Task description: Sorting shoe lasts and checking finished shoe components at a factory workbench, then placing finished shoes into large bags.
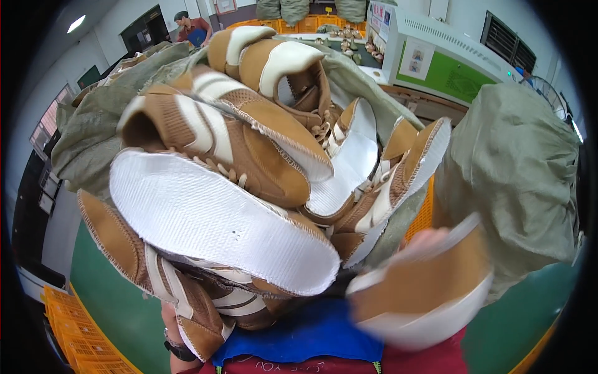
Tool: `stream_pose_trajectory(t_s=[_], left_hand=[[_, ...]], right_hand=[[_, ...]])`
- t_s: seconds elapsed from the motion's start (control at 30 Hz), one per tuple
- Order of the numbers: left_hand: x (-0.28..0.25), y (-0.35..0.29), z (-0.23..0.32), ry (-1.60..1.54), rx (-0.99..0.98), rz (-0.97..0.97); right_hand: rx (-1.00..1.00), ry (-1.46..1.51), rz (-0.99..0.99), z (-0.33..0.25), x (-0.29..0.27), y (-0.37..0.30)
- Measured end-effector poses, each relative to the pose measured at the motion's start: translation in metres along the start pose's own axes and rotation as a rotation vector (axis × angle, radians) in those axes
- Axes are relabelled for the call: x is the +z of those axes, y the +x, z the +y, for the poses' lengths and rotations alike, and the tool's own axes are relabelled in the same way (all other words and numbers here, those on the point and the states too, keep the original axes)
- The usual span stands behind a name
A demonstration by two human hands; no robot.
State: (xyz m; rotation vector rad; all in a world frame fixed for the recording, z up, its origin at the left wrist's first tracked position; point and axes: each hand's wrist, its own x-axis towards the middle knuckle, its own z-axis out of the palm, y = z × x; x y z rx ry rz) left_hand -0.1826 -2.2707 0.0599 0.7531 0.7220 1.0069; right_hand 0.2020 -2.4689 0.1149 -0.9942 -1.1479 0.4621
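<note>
Brown, tan and white shoe uppers [205, 140] with white stitched bottoms and no outsoles are heaped in front of me. One upper [224, 218] lies on its side, its white underside facing me. At the lower right, my right hand [426, 239] shows only its fingers, closed on a motion-blurred shoe upper [423, 283]. My left hand [169, 316] is mostly hidden behind a shoe upper [149, 268] at the lower left. Just the wrist, with a dark band, and a bit of the hand show, so its fingers cannot be seen.
Grey-green sacks [511, 181] stand at the right and behind the heap on the left. Orange crates [78, 330] line the lower left. A white and green machine [442, 62] is at the back right. Another person [192, 30] stands far back left.
</note>
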Motion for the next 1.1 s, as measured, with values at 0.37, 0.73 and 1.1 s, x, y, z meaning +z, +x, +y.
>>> stream_pose_trajectory(t_s=[0.37,0.73,1.1], left_hand=[[0.027,0.02,0.014,0.128,0.06,-0.219],[0.057,0.027,0.029,0.19,0.125,-0.165],[-0.033,0.043,-0.055,0.048,-0.23,-0.29]], right_hand=[[0.649,-0.24,-0.145,0.052,-0.01,0.158],[0.384,-0.612,-0.789,0.094,0.027,0.269],[0.357,-0.09,-1.161,0.115,0.076,0.232]])
